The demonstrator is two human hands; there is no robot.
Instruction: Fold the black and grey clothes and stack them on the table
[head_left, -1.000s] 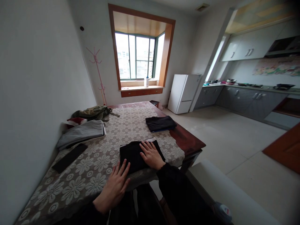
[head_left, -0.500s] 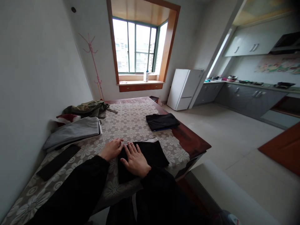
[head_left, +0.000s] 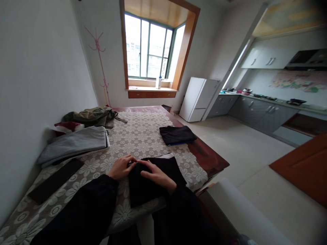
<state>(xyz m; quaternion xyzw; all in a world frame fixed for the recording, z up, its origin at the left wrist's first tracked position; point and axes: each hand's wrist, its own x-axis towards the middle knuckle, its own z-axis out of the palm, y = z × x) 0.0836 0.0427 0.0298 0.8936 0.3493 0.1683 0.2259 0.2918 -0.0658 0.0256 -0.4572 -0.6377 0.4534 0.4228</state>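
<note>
A folded black garment (head_left: 155, 190) lies at the near edge of the table, with a pale strip showing along its far edge. At its far left corner, my left hand (head_left: 122, 167) has its fingers curled and thumb close to them, pinching the cloth there. My right hand (head_left: 158, 176) rests over the garment from the right, fingers stretched toward that same corner and thumb apart. The fingertips of both hands meet at the corner, so the bit of cloth under them is partly hidden.
A lace cloth (head_left: 138, 129) covers most of the table. Another folded dark garment (head_left: 177, 134) lies to the right. On the left are grey folded clothes (head_left: 76, 143), a long black object (head_left: 56, 180) and an olive bag or jacket (head_left: 92, 117). The bare wooden table edge (head_left: 209, 158) is at right.
My right hand has lifted from lying flat and turned, its fingers now pointing left to the corner. My left fingers have curled in more. The view has shifted slightly.
</note>
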